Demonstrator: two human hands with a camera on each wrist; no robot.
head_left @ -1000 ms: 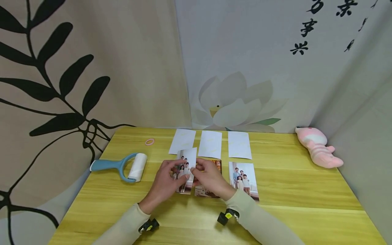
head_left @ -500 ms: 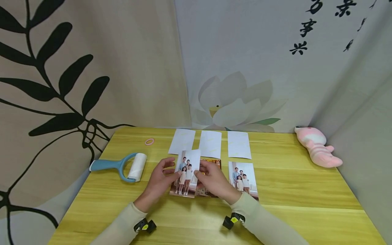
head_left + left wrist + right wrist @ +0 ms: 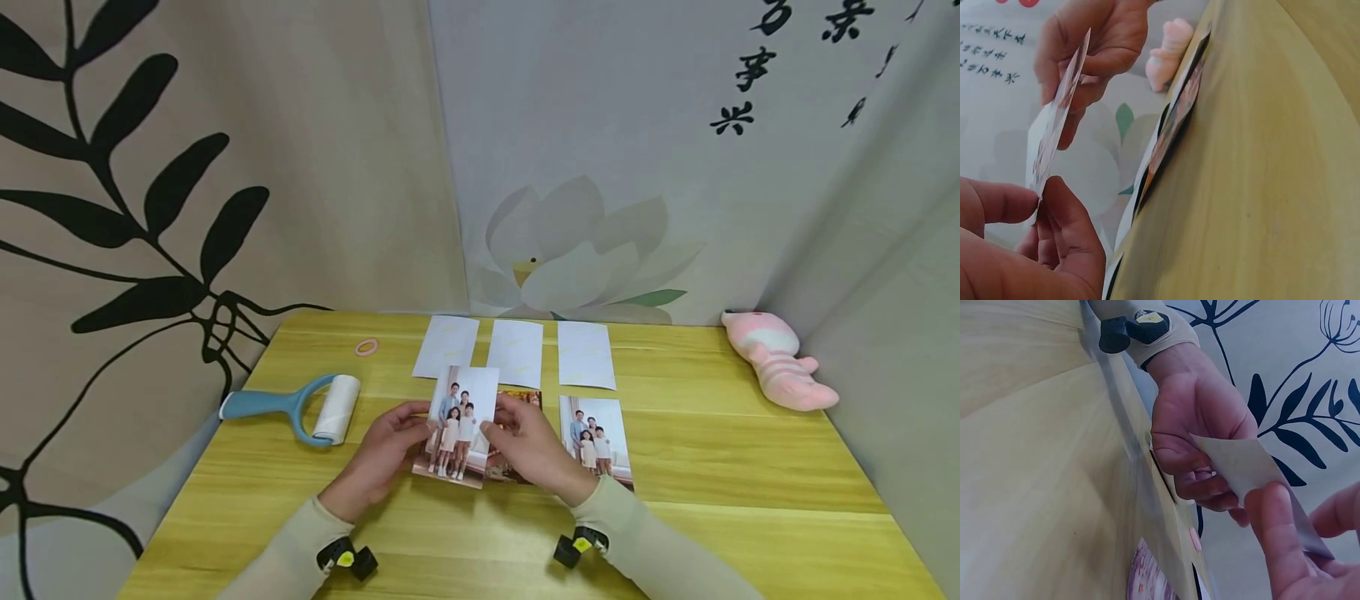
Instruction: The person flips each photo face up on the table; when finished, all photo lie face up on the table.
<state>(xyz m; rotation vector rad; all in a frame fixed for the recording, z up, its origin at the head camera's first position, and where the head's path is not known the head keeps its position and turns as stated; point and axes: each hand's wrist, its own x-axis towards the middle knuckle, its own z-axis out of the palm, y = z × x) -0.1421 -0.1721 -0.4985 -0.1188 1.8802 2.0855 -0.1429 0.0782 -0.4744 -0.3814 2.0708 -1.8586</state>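
Note:
Both hands hold one photo print (image 3: 455,425) of a family of several people, raised off the table and facing the head camera. My left hand (image 3: 386,446) pinches its left edge between thumb and fingers, as the left wrist view also shows. At the opposite edge, my right hand (image 3: 538,446) grips it with thumb and fingers. The plain back of the held print (image 3: 1241,461) shows in the right wrist view. Behind it lies an orange-brown photo (image 3: 528,398), partly hidden by the right hand and the print. A similar family photo (image 3: 596,429) lies right of my right hand.
Three white sheets (image 3: 587,354) lie in a row along the back of the wooden table (image 3: 712,500). A blue-handled lint roller (image 3: 292,407) and a pink ring (image 3: 366,347) lie at the left. A pink plush toy (image 3: 780,362) sits at the far right corner.
The held photo has swung from angled sideways to facing the head camera and moved slightly right. My left hand has shifted a little down and left; the right hand moved slightly right.

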